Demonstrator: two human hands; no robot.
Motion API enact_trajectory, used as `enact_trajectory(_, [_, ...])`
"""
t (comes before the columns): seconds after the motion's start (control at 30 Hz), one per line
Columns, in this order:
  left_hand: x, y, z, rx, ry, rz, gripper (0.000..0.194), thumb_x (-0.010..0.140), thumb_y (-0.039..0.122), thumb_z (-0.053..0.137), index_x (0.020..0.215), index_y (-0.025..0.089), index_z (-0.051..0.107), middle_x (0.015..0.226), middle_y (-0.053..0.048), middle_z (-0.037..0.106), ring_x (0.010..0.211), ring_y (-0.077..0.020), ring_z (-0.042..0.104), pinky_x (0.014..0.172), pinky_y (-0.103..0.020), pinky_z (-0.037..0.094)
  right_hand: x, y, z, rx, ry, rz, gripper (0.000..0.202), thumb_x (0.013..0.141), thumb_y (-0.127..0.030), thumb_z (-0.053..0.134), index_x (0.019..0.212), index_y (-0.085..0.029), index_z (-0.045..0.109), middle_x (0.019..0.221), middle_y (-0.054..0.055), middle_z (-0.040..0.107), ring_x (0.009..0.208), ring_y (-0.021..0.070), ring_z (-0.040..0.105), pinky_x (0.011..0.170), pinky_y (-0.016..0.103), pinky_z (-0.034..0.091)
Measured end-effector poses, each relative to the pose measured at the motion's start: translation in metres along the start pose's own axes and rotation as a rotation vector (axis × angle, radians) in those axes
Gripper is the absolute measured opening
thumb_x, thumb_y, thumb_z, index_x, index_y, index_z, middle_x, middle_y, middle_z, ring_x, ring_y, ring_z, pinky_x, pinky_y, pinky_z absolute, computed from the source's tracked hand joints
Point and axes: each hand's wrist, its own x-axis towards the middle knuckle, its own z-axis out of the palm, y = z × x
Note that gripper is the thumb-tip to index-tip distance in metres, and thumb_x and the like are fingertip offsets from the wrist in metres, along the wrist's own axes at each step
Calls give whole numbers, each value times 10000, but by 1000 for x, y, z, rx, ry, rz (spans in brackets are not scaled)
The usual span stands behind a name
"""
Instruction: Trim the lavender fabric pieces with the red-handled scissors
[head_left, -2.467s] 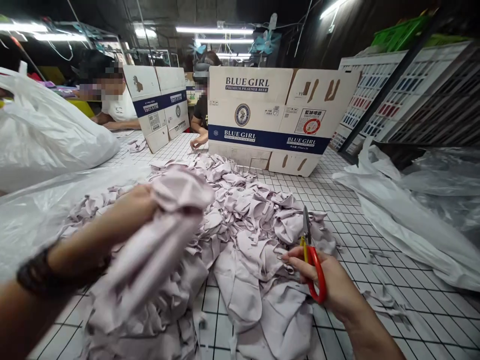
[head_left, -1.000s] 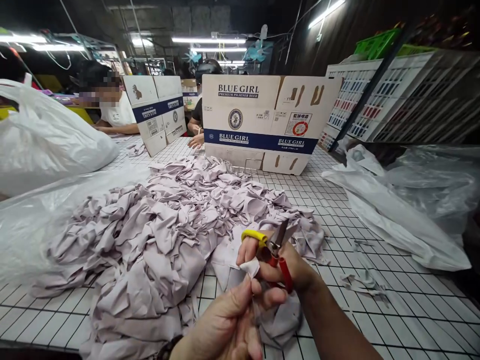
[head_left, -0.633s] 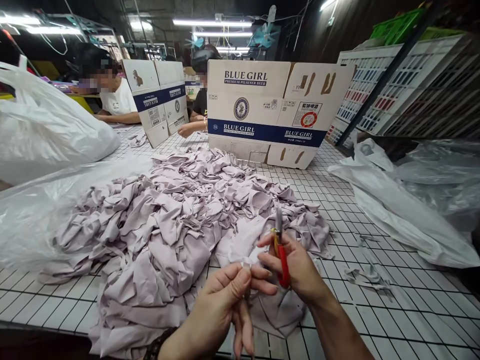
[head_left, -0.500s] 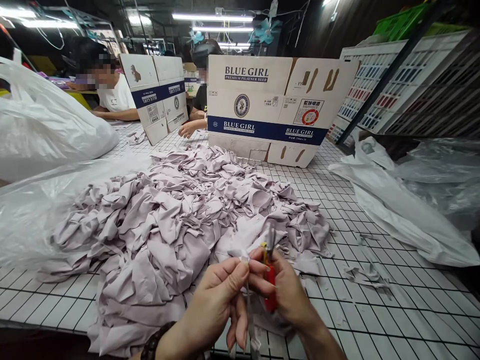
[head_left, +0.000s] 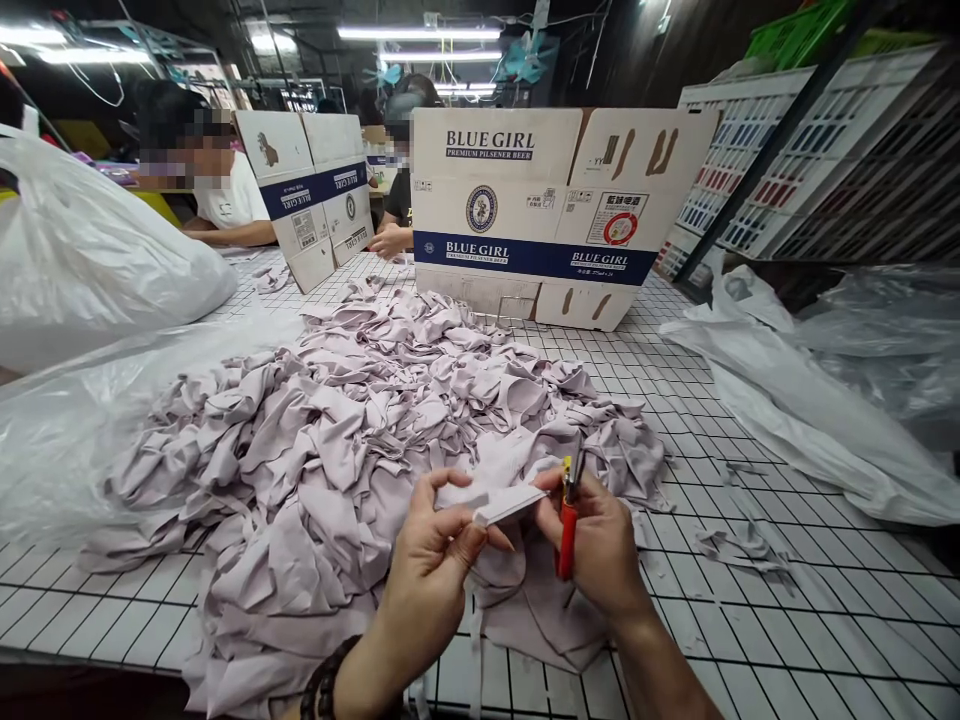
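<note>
My left hand pinches one end of a pale, folded strip of fabric between thumb and fingers. The other end is at the fingertips of my right hand, which also grips a pair of red-handled snips. The snips stand upright in the palm, with a yellow part near the top and blades pointing away from me. Whether their blades are apart I cannot tell. Both hands are above the near edge of a large heap of pale lilac cloth pieces, with more cloth lying beneath them.
White cartons stand behind the heap on the grid-patterned table. Clear plastic and a stuffed white bag lie left; another white bag and scraps lie right. Two people sit at the far side.
My hands have moved apart, and the pale strip now stretches between them. The snips have shifted right and come upright. A person's hand behind the carton has drawn back.
</note>
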Motion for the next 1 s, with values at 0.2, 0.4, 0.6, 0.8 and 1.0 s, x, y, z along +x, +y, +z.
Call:
enact_trajectory(0.2, [8,-12,6,-363,-213,-102,400,841,509,614,719,138,700,636,-49,620,361,-62,425,344,-188,308,-3,13,12,-46,-211,130,125,714,-214,696,764,-193,584,625,-41,533,546,111,433,513,237,370])
enact_trajectory(0.4, [12,-24,12,-398,-197,-132,463,791,569,648,679,120,628,480,13,523,364,-77,474,384,-185,390,-14,-18,-23,-233,-304,110,248,760,-377,698,857,-208,544,714,-26,542,641,142,493,601,261,427])
enact_trajectory(0.6, [10,-19,13,-128,-254,-51,446,889,536,524,741,122,601,655,-5,535,466,-76,504,444,-191,398,-28,-53,-39,-791,-408,65,246,741,-393,702,787,-235,519,794,-13,573,711,174,529,639,283,443])
enact_trajectory(0.8, [7,-18,10,3,-342,7,395,959,444,426,732,143,543,655,-3,510,524,-93,502,522,-214,404,-29,-58,-27,-876,-393,-10,203,719,-346,689,787,-238,530,804,3,605,698,187,554,636,299,450])
enact_trajectory(1.0, [7,-19,8,4,-351,28,399,949,440,445,724,132,565,664,-11,516,506,-90,493,502,-212,405,-28,-57,-25,-895,-379,-85,186,718,-342,680,762,-235,534,766,8,608,675,188,558,596,293,443])
